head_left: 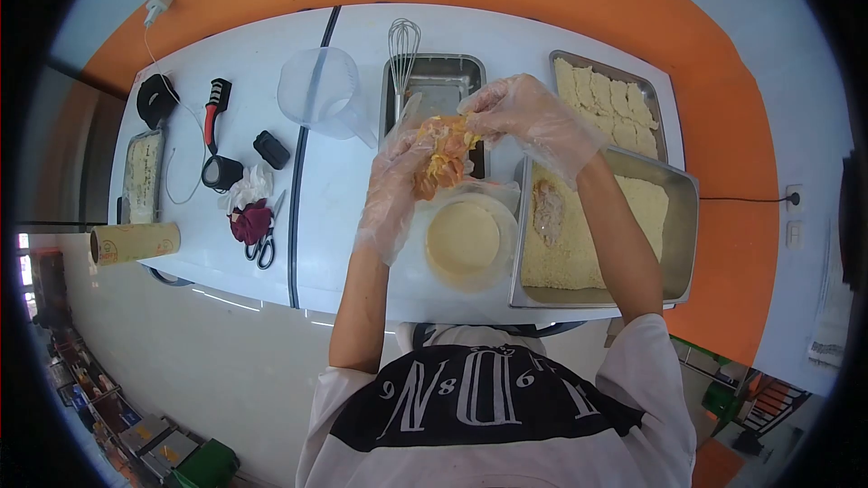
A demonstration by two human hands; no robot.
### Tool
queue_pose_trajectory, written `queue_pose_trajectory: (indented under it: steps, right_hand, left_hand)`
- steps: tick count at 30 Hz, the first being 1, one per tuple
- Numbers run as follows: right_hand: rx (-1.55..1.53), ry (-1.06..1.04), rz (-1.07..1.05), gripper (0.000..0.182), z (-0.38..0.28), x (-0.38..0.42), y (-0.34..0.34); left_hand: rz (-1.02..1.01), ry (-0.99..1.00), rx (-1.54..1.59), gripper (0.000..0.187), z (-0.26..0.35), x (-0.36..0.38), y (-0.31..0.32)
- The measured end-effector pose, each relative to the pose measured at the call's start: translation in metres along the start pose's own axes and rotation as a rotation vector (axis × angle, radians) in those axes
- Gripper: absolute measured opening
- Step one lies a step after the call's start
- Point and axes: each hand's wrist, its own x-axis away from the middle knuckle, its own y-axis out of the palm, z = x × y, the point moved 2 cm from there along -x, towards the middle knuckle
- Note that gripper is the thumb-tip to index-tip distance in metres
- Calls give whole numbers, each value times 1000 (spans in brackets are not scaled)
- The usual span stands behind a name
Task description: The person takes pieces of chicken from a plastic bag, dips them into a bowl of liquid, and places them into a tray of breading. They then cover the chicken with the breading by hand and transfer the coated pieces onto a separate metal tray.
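Looking down through the head view, I see both gloved hands gripping one soft, ragged orange-yellow piece (443, 161): the left hand (391, 179) cups it from the side, while the right hand (535, 122) pinches its upper edge. It hangs between them, its longer axis running from the right fingertips down toward the wearer.

Just below the hands, on the wearer's side, stands a round translucent bowl (510, 239) of smooth, cream-coloured liquid (461, 237); the left hand is the nearer of the two. To the right of the hands, under the right forearm, sits a deep metal tray (684, 248) spread with pale, grainy crumbs (574, 251), a lumpy coated piece (547, 212) at its left. Beyond that, a shallower tray (659, 122) bears rough, flattish crumbed pieces (610, 101).

Past the hands, a wire whisk (404, 45) leans in a shiny rectangular pan (470, 74) on the smooth white bench (339, 217).
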Motion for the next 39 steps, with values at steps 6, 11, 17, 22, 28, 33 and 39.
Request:
queue_pose_trajectory:
  steps: [6,11,17,22,28,33,39]
  right_hand:
    - [258,-22,4,29,-30,17,10]
    - [254,-10,-101,39,-22,31,24]
    - [148,91,-123,41,-4,35,18]
    - [215,31,-118,34,-28,56,27]
    - [635,-181,-122,27,-50,82,51]
    - [753,-130,-211,23,-21,98,76]
    - [911,0,-319,16,64,76,88]
  left_hand:
    - [-159,38,125,57,-19,3,-10]
    - [-117,61,130,57,-13,19,-6]
    - [-118,38,178,61,-19,25,-11]
    - [-190,18,170,66,-24,35,-14]
    - [-170,91,-43,71,-42,51,-22]
    - [105,255,61,61,-47,96,-50]
    - [312,204,49,59,-86,134,-94]
